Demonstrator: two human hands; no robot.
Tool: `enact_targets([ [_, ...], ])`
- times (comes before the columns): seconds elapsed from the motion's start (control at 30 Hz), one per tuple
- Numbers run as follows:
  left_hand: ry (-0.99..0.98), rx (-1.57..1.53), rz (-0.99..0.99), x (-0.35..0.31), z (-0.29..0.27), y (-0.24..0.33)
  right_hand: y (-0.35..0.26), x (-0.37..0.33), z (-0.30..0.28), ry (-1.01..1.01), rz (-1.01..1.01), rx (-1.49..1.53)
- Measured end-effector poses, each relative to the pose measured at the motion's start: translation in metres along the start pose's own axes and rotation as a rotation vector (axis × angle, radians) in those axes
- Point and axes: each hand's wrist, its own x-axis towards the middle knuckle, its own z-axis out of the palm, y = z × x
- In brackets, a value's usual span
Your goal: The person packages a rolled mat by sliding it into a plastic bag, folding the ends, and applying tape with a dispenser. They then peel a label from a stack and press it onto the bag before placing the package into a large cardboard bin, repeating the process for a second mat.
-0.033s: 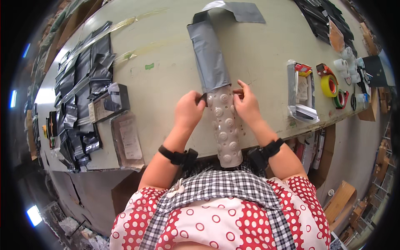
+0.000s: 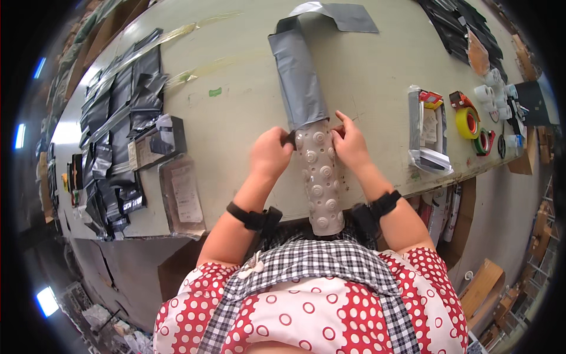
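Observation:
A rolled clear plastic mat (image 2: 320,189) with round suction cups lies lengthwise before me, its near end by my apron. Its far part is inside a grey plastic mailing bag (image 2: 300,88), whose flap bends to the right at the far end. My left hand (image 2: 271,152) is closed, pinching the left edge of the bag's mouth, where a dark bit of the inside shows. At the mouth's right edge, my right hand (image 2: 352,144) has its thumb and a bent finger against the bag and roll, while its index finger points up and away.
Stacked black bags (image 2: 121,127) lie left, by a dark box (image 2: 171,138) and a clear-wrapped packet (image 2: 180,194). On the right are an open box (image 2: 428,130), a tape dispenser (image 2: 467,121), scissors (image 2: 501,144) and white rolls (image 2: 484,93). More black bags (image 2: 454,32) lie far right.

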Motion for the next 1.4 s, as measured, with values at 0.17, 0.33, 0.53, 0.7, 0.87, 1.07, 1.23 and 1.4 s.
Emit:
enact_targets([
  [0.17, -0.099, 0.111, -0.102, 0.008, 0.002, -0.005, 0.004, 0.032, 0.001, -0.189, 0.011, -0.14],
  [0.33, -0.513, 0.066, -0.051, -0.036, -0.008, -0.007, -0.005, -0.014, -0.029, -0.609, -0.159, -0.477],
  [0.53, -0.774, 0.084, 0.084, -0.13, 0.0, -0.006, 0.001, -0.117, -0.065, -1.037, -0.143, -0.489],
  [0.7, -0.464, -0.452, -0.05, -0.031, 0.01, -0.026, 0.016, -0.038, -0.018, -0.647, -0.003, -0.07],
  [0.87, -0.56, 0.035, -0.038, -0.035, 0.003, -0.014, -0.015, -0.017, -0.043, -0.893, -0.253, -0.497],
  [1.07, -0.554, -0.231, -0.273, -0.086, -0.001, -0.017, 0.022, -0.063, -0.071, -0.705, 0.072, -0.291],
  [1.23, -0.223, -0.675, -0.362, -0.036, 0.02, 0.023, -0.001, -0.027, -0.032, -0.458, 0.297, 0.213],
  [1.4, -0.151, -0.518, -0.438, -0.025, 0.035, 0.031, 0.008, -0.012, 0.02, -0.378, 0.153, 0.469],
])
